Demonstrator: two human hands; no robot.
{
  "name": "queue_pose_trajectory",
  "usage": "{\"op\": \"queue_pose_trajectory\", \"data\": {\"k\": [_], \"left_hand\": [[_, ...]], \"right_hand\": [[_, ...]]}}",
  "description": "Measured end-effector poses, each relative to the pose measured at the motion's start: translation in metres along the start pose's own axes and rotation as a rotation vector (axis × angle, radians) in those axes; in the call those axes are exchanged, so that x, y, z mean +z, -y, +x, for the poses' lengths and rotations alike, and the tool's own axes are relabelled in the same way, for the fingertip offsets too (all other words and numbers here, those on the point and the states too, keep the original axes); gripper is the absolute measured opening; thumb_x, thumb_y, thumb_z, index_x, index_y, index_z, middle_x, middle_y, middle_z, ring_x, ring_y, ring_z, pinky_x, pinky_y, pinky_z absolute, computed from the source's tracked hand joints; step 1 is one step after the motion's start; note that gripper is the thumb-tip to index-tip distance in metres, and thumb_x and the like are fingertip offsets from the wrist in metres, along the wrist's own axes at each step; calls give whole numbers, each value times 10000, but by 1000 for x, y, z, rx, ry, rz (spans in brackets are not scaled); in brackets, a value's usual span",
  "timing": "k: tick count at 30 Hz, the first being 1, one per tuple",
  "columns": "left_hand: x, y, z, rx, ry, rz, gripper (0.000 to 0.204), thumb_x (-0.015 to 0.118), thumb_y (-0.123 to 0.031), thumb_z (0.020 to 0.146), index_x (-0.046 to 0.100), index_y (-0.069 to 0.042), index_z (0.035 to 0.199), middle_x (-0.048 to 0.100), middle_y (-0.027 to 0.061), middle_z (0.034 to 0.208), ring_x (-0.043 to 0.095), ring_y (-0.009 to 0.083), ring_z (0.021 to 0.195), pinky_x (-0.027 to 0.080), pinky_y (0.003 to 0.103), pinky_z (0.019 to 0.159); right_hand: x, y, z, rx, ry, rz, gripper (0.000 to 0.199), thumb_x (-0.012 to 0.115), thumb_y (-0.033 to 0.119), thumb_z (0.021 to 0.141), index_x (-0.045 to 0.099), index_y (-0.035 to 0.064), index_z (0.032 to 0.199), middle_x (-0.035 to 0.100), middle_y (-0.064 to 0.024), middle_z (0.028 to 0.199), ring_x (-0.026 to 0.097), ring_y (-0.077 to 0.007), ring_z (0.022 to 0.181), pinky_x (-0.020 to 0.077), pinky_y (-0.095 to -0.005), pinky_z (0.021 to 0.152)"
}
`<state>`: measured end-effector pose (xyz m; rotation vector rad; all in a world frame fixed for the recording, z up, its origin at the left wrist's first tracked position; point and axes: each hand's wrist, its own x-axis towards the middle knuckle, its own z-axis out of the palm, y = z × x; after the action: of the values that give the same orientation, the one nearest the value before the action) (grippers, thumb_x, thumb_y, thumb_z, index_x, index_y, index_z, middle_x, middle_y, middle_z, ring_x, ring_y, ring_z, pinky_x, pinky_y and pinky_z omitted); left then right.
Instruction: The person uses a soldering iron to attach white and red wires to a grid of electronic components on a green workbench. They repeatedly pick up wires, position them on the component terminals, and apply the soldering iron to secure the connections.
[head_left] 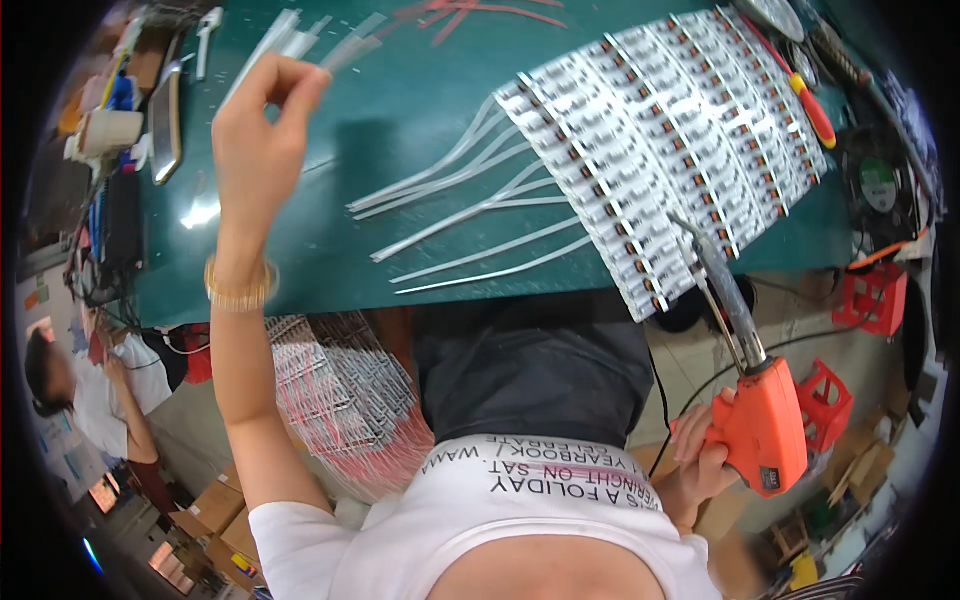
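Note:
My left hand (262,140) is raised over the far left of the table, thumb and forefinger pinched together. Pale strips blur around its fingertips, so I cannot make out what the pinch holds. Beside it lie loose white wires (285,42). At the lower right my right hand (703,452) grips a red soldering gun (768,425) by its handle. Its metal tip reaches the near part of a white circuit board panel (640,130) with rows of small components. Several white wires (480,205) stretch leftward from the panel's left edge.
Red wires (470,12) lie at the green table's (330,240) far edge. A phone (167,125) rests on the left, a red-yellow screwdriver (812,110) on the right, near a fan (880,185). Wired boards (340,390) hang below the table. Another person (100,390) sits far left.

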<state>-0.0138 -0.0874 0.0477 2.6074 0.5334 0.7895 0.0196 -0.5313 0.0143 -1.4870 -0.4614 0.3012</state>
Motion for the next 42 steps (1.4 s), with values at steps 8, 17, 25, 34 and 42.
{"op": "queue_pose_trajectory", "data": {"k": [8,17,25,34,42], "left_hand": [[36,-122,-94,116,353,-336,129,727,7,761,615,-55,778,591,34,719,535,225,692,388,386,837],[37,-121,-96,108,367,-348,133,721,11,757,606,-55,760,563,39,696,514,230,680,389,401,856],[40,-122,-95,118,369,-296,172,737,-15,722,578,-76,750,567,19,698,532,226,689,394,411,830],[41,-122,-96,134,354,-274,182,740,-11,721,573,-75,749,566,19,697,529,227,682,394,412,823],[41,-126,-95,101,353,-307,128,727,18,753,628,-60,777,541,19,682,507,203,664,384,388,854]], "right_hand": [[-7,8,-20,140,22,-96,808,611,596,886,437,-63,1319,456,47,529,443,-92,434,402,-258,492],[-20,8,-31,213,98,-660,310,594,311,867,534,96,652,546,-51,637,503,-255,530,379,-351,496],[-22,15,-16,259,276,-529,360,619,397,845,552,113,633,572,-31,625,537,-281,527,382,-368,473],[-35,-1,-42,179,138,-597,620,606,542,768,534,38,1121,475,19,584,469,-173,507,411,-315,529],[-22,11,-39,211,60,-320,871,598,720,804,487,-24,1244,427,60,522,444,-93,462,399,-268,511]]}}
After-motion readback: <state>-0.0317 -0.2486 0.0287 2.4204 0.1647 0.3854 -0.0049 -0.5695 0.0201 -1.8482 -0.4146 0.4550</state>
